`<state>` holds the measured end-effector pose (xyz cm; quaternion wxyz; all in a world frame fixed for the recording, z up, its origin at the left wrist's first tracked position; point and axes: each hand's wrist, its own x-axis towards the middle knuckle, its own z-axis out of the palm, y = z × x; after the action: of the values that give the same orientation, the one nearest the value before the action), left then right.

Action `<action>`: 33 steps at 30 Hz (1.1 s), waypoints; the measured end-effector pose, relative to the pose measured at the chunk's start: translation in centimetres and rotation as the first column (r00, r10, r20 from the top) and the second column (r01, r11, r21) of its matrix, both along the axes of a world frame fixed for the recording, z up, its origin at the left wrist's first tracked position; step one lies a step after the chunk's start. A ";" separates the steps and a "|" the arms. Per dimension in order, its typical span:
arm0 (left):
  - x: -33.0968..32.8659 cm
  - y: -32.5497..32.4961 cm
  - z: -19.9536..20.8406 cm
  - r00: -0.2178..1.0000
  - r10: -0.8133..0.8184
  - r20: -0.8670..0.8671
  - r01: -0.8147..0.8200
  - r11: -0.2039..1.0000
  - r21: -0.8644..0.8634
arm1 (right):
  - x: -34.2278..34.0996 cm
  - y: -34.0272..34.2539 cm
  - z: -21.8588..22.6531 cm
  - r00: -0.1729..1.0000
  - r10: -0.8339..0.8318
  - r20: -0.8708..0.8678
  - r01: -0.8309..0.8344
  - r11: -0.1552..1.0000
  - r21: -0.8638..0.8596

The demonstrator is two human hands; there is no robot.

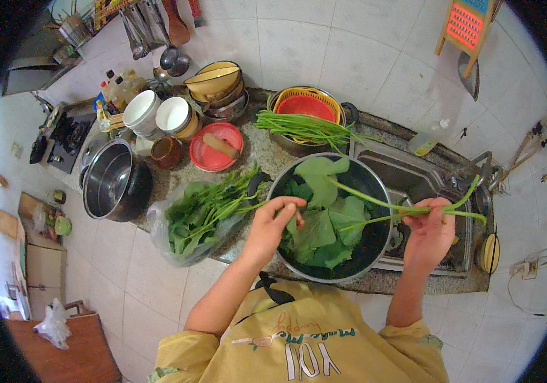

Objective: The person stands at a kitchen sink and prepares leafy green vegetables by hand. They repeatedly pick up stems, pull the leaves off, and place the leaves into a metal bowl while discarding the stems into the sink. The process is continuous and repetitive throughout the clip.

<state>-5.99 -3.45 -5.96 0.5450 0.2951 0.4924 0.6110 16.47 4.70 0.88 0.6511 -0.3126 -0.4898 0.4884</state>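
Observation:
My right hand [428, 235] is closed around two long green leaf stems [382, 218], whose cut ends stick out past it over the sink. Those stems run left to broad green leaves [322, 225] in a dark round pot [385, 191]. At the pot's left rim, my left hand [276, 225] has its thumb and fingers drawn together by the leaf edges; what they pinch, if anything, is hidden. To its left, a clear plastic bag [158, 223] holds a bunch of leafy greens [200, 214] lying partly out of it.
The metal sink [407, 171] sits to the right, with a faucet [462, 182]. Behind the pot, long green stalks [305, 129] lie across stacked baskets [324, 96]. A red plate [216, 159], white bowls [142, 110] and an open black pot [112, 182] crowd the counter leftward.

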 end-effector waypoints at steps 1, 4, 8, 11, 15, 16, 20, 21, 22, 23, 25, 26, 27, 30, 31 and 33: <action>-0.3 0.3 -0.5 0.997 0.026 0.068 -0.026 1.000 -0.003 | 0.4 0.3 0.1 0.999 0.010 -0.047 -0.011 1.000 -0.015; -0.8 0.7 -1.8 0.908 0.072 0.412 -0.041 0.996 -0.084 | 2.2 1.3 0.0 0.977 0.022 -0.212 -0.040 0.996 -0.083; -1.1 1.6 -3.9 0.838 0.121 0.532 -0.044 0.987 -0.155 | 3.9 2.4 -1.2 0.900 0.031 -0.435 -0.141 0.965 -0.223; -0.3 2.1 -3.5 0.982 0.119 0.144 -0.114 0.993 -0.043 | 4.3 2.5 -1.4 0.865 0.073 -0.497 -0.240 0.929 -0.281; 0.1 2.0 0.0 0.995 0.093 0.020 -0.095 0.954 0.283 | 4.2 2.4 -1.8 0.865 0.107 -0.490 -0.291 0.903 -0.317; -0.1 2.1 0.4 0.996 0.088 -0.032 -0.073 0.944 0.322 | 4.3 2.4 -1.9 0.861 0.127 -0.493 -0.314 0.894 -0.318; -0.2 1.5 3.6 0.809 0.220 -0.545 0.061 0.891 0.449 | 3.1 2.2 -2.2 0.883 0.044 -0.467 -0.250 0.887 -0.389; 0.3 1.4 4.5 0.688 0.280 -0.669 0.101 0.877 0.470 | 3.1 2.0 -2.3 0.886 0.055 -0.461 -0.264 0.876 -0.403; 0.9 1.4 5.2 0.541 0.339 -0.770 0.143 0.865 0.482 | 3.1 1.9 -2.4 0.886 0.069 -0.459 -0.283 0.864 -0.417; 1.6 1.5 5.5 0.531 0.385 -0.755 0.092 0.859 0.503 | 2.8 1.7 -2.5 0.879 0.070 -0.473 -0.298 0.853 -0.428; 1.8 1.5 4.5 0.506 0.409 -0.760 0.024 0.874 0.486 | 2.1 1.4 -2.6 0.864 0.070 -0.499 -0.326 0.833 -0.447; 2.0 1.5 4.4 0.494 0.419 -0.762 -0.009 0.879 0.477 | 1.9 1.3 -2.4 0.858 0.098 -0.504 -0.345 0.837 -0.424; 2.4 1.1 4.7 0.668 0.314 -0.675 -0.106 0.938 0.331 | 1.7 1.4 -2.1 0.852 0.126 -0.508 -0.364 0.840 -0.402; 2.4 0.7 3.9 0.913 0.234 -0.334 -0.144 0.951 0.273 | 1.6 1.7 -1.2 0.889 0.090 -0.449 -0.278 0.885 -0.374; 2.2 0.6 4.2 0.950 0.136 -0.280 -0.076 0.973 0.217 | 1.8 1.8 -1.1 0.908 0.051 -0.415 -0.218 0.904 -0.367; 1.4 0.1 4.9 0.987 -0.057 -0.151 0.075 0.990 0.118 | 2.1 2.0 -1.1 0.921 0.046 -0.386 -0.174 0.937 -0.303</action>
<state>-4.56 -3.39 -1.04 0.5077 0.3887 0.4827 0.5985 18.61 6.67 -0.20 0.6411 -0.2908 -0.2851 0.6505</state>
